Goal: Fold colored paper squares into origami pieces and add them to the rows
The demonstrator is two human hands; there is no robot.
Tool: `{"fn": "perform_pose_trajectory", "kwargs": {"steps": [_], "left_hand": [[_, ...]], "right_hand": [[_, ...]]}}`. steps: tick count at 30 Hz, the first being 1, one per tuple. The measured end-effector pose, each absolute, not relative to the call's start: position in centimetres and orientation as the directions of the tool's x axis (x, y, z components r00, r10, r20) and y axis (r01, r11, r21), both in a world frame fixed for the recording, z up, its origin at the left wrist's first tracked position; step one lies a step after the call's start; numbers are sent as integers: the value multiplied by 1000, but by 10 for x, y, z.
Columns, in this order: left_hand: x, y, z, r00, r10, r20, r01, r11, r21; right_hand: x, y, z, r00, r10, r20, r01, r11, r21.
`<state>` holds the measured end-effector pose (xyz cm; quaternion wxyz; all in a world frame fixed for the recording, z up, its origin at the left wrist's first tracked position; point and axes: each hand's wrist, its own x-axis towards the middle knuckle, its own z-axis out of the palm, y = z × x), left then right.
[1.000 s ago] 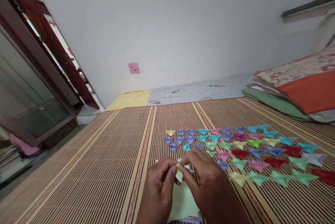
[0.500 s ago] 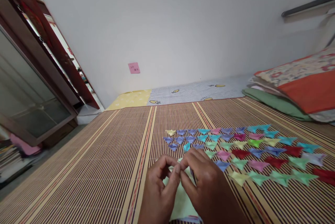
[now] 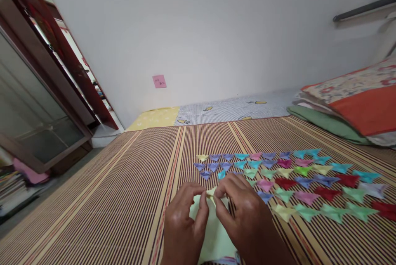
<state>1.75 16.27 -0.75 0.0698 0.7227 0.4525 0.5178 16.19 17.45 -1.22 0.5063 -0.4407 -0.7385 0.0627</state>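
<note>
Between my two hands is a small pale-yellow folded paper (image 3: pixel 211 192), pinched at its two ends. My left hand (image 3: pixel 186 219) holds its left tip between thumb and forefinger. On the right end, the thumb and forefinger of my right hand (image 3: pixel 239 209) are closed; the fingers cover much of that side. Beneath both hands lies a pale-green paper stack (image 3: pixel 215 238), with some other colours showing at its near edge. Rows of small folded paper shapes, such as a red one (image 3: pixel 327 193) and a bright green one (image 3: pixel 302 170), spread to the right of my hands.
A striped bamboo mat (image 3: pixel 123 199) covers the surface. At the far right, folded bedding (image 3: pixel 355 108) is piled up. A patterned cloth (image 3: pixel 216 112) runs along the wall, where a pink note (image 3: pixel 159 81) is stuck. A glass-panelled door (image 3: pixel 40 104) stands at the left.
My hands have drawn slightly apart, the left one shifting left. More of the pale-yellow folded paper shows between the fingertips now.
</note>
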Motion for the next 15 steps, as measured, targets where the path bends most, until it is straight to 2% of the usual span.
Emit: {"fn": "perform_pose_trajectory", "kwargs": {"steps": [8, 12, 15], "left_hand": [[17, 164, -8, 44, 797, 603, 582, -511, 632], [14, 164, -9, -24, 837, 546, 575, -435, 693], [15, 164, -11, -65, 860, 507, 506, -409, 759]], "right_hand": [[161, 176, -16, -83, 724, 684, 556, 604, -572], [162, 176, -17, -67, 729, 682, 544, 599, -587], [161, 175, -18, -82, 735, 673, 531, 604, -594]]}}
